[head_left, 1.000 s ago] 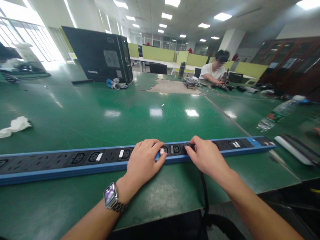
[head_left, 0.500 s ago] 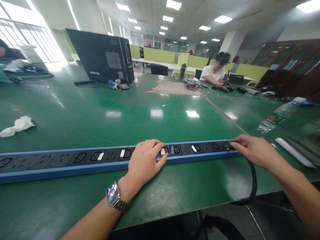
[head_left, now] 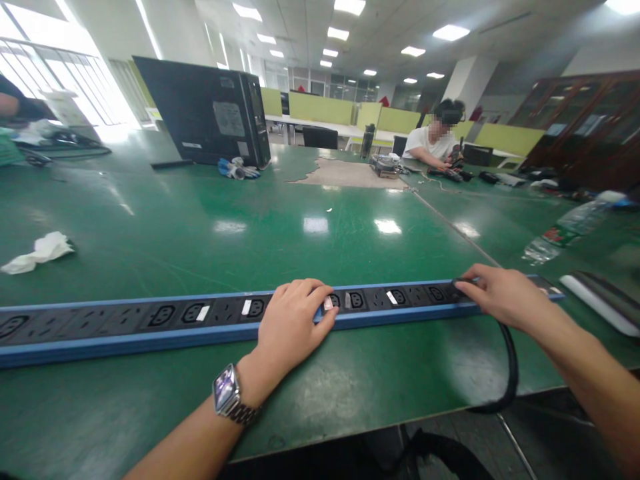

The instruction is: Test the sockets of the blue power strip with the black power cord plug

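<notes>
A long blue power strip (head_left: 390, 322) with a black face of several sockets lies across the green table. My left hand (head_left: 295, 313), with a watch (head_left: 227, 390) on its wrist, is wrapped over the middle of the strip and grips it. Near the strip's right end, my right hand (head_left: 500, 293) pinches a black plug (head_left: 457, 287) against the socket face. My fingers partly cover the plug, so how deep it sits I cannot tell. From below this hand a thick black cable (head_left: 513, 373) loops down past the table edge.
Farther back stand a black computer case (head_left: 200, 113) and blue-grey gloves (head_left: 237, 169). Crumpled tissue (head_left: 43, 252) lies left. To the right are a plastic bottle (head_left: 565, 230) and a dark, white-edged object (head_left: 600, 303). A person (head_left: 435, 143) sits across the table.
My right hand has brought the plug slightly left and down onto the socket face. My left hand keeps its grip on the strip. The view has shifted slightly.
</notes>
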The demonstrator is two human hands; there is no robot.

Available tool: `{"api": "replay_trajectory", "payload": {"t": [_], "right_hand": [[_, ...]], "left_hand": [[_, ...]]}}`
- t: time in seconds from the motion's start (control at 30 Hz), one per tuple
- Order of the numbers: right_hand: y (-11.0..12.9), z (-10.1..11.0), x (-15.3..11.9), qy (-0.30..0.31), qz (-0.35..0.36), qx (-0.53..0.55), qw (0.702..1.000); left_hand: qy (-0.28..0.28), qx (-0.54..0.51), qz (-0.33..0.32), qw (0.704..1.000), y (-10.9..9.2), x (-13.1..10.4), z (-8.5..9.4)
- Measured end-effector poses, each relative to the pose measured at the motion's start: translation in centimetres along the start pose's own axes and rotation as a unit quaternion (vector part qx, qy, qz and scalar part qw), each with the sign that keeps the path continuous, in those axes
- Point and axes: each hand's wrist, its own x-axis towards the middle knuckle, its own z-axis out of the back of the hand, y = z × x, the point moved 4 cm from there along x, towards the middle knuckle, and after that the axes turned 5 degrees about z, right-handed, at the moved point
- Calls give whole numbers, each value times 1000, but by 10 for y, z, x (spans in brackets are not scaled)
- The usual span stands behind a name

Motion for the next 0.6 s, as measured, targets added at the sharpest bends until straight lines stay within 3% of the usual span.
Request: {"api": "replay_trajectory", "payload": {"t": [0.1,0.17,0.3,0.4,0.5,0.57,0.6], "right_hand": [[0,-7,-3,60,-14,57,996],[-3,-6,-5,61,-14,67,996],[11,12,-10,-57,-42,-4,998],[70,25,-23,-98,-37,111,988],[160,26,-42,53,95,310,945],[197,30,-53,82,124,418,896],[204,31,-56,73,118,464,875]], "left_hand": [[-1,-4,-1,1000,1,0,0],[-1,-7,-2,1000,3,0,0],[-21,-24,5,999,0,-1,1],[-50,-69,-23,996,-17,-2,1],[-58,-115,-111,985,-34,-6,4],[-88,-116,-133,980,-27,-12,16],[-117,-104,-121,980,-16,-16,25]]}}
